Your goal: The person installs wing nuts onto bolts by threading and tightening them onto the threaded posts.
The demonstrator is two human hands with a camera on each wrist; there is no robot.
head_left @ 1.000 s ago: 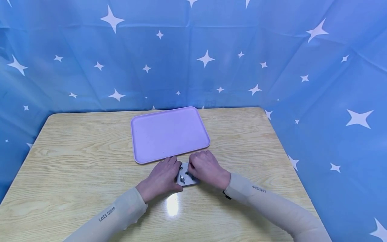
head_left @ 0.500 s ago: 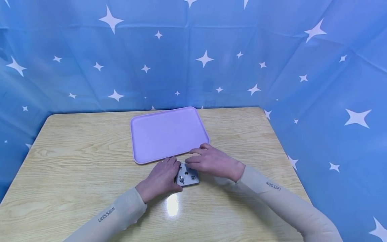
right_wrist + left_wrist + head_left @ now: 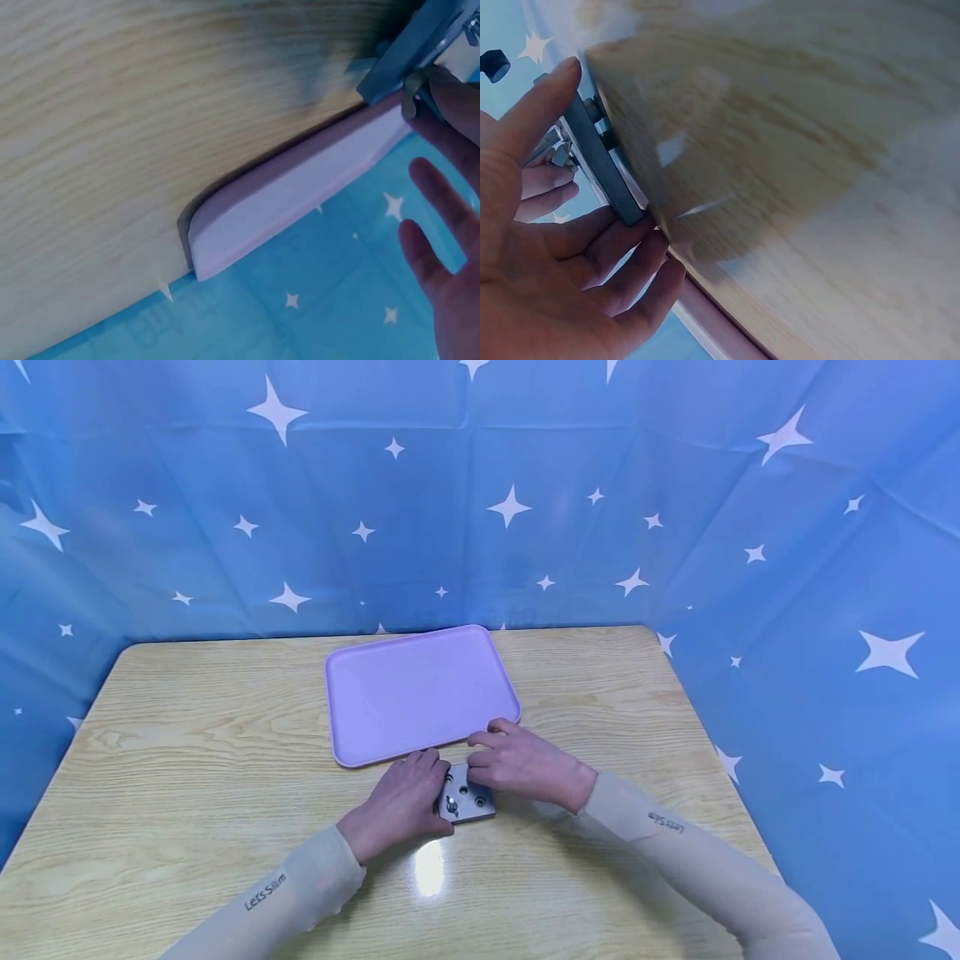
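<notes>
My left hand (image 3: 397,802) grips a small grey metal plate (image 3: 474,811) by its left side, thumb at the near edge and fingers at the far edge. Several round holes show in the plate's top. A wing nut (image 3: 452,806) sits at its near left corner. In the left wrist view, bolt heads (image 3: 592,110) stick out of the underside, which faces the tabletop. My right hand (image 3: 521,764) is over the plate's far right corner. Its thumb and index finger pinch a curved grey wing nut (image 3: 411,94), mostly hidden by the fingertips; the other fingers are spread.
A purple tray (image 3: 352,752) lies just beyond the hands on the wood-grain table (image 3: 187,777). A blue curtain (image 3: 450,468) with white stars hangs behind the table and along its right side.
My right hand has turned from curled over the plate's right side to pinching at the far right corner, uncovering the near right hole. My left hand and the plate stay in place.
</notes>
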